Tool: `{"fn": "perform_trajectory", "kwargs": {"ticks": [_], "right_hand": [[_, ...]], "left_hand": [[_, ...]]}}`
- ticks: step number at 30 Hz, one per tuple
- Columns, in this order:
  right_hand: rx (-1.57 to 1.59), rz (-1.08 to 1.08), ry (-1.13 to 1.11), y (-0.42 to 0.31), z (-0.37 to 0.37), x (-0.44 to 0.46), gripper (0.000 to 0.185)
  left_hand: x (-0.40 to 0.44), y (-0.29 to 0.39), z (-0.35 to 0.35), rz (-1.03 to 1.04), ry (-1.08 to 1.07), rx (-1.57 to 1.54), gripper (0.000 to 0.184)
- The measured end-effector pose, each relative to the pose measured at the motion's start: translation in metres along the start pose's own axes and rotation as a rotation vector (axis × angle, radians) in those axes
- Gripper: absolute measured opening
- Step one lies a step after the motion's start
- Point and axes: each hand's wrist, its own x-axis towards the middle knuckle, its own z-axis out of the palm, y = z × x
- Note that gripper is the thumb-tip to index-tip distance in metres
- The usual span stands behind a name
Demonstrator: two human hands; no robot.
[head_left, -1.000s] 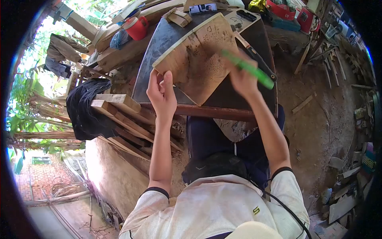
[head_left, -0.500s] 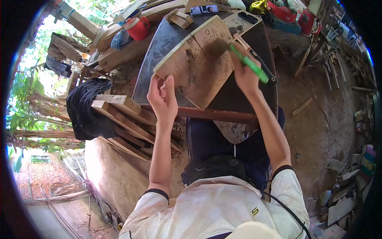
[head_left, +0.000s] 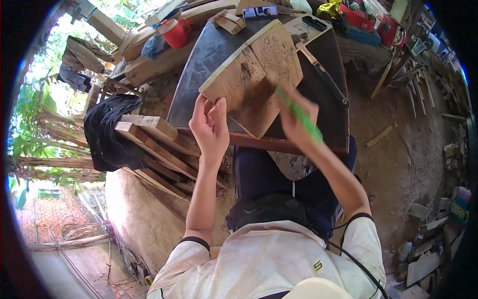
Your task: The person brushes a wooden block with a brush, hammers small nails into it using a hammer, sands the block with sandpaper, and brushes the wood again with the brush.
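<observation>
A flat wooden board [head_left: 281, 52] with rows of small dark holes and dark stains tilts over the dark table [head_left: 204, 55]. Its lower left edge is gripped between the thumb and fingers of my left hand [head_left: 211, 122]. My right hand [head_left: 296, 119] is closed around the green handle of a brush [head_left: 311, 128], whose dark bristles are smeared by motion over the board's lower middle. To the right of the board lies a hammer [head_left: 326, 78] with a black grip.
At the table's far side are a phone [head_left: 259, 12], a small wooden block [head_left: 229, 23] and a black object [head_left: 314, 23] on a light board. A red jug [head_left: 174, 34] stands back left. Stacked timber [head_left: 149, 142] with a black cloth [head_left: 107, 134] sits left of the table.
My right hand has swept the brush down and left across the board, from its right side to its lower middle. The left hand still holds the board's edge.
</observation>
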Motion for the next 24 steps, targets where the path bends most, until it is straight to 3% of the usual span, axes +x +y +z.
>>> {"fn": "perform_trajectory", "kwargs": {"ticks": [1, 3, 5, 6, 7, 8, 11, 12, 15, 17, 18, 19, 21, 24], "right_hand": [[-0.041, 0.002, -0.216, 0.001, -0.006, -0.031, 0.049], [0.063, -0.145, -0.414, -0.023, -0.016, -0.022, 0.050], [0.113, -0.037, -0.465, 0.012, -0.030, -0.014, 0.030], [0.029, -0.068, -0.290, 0.038, -0.029, -0.004, 0.028], [-0.016, 0.186, -0.196, 0.052, -0.034, 0.007, 0.026], [-0.042, 0.183, 0.023, 0.063, -0.027, 0.021, 0.026], [-0.198, 0.285, -0.214, 0.045, -0.029, 0.004, 0.026], [0.000, 0.140, -0.133, 0.022, -0.019, -0.006, 0.028], [-0.019, -0.054, -0.555, -0.007, -0.034, -0.036, 0.038], [0.182, -0.029, -0.474, 0.026, -0.045, -0.004, 0.040], [0.161, 0.169, -0.436, 0.048, -0.049, 0.003, 0.039], [0.127, 0.181, -0.340, 0.069, -0.050, 0.014, 0.038], [0.157, 0.438, -0.196, 0.061, -0.047, 0.025, 0.036], [-0.052, 0.159, -0.342, 0.028, -0.042, -0.009, 0.031]], "left_hand": [[0.002, -0.001, -0.001, 0.001, 0.001, -0.023, 0.034], [0.004, -0.004, -0.002, -0.006, -0.002, -0.074, 0.033], [0.005, -0.004, -0.003, 0.004, -0.003, -0.011, 0.032], [0.004, -0.003, -0.004, 0.011, -0.002, 0.020, 0.032], [0.002, -0.001, -0.003, 0.020, -0.014, 0.035, 0.032], [-0.001, 0.001, -0.002, 0.030, -0.024, 0.047, 0.032], [-0.004, 0.004, 0.005, 0.055, -0.003, 0.035, 0.032], [-0.006, 0.004, 0.005, 0.051, 0.010, 0.027, 0.032], [-0.003, 0.003, 0.005, 0.043, 0.022, -0.008, 0.033], [-0.003, 0.002, 0.002, 0.025, 0.009, 0.062, 0.034], [-0.004, 0.003, 0.000, 0.015, 0.009, 0.097, 0.034], [-0.003, 0.002, 0.000, 0.011, 0.002, 0.076, 0.034], [-0.004, 0.002, 0.000, -0.003, -0.004, 0.038, 0.035], [0.002, -0.004, 0.001, 0.056, 0.041, 0.049, 0.034]]}}
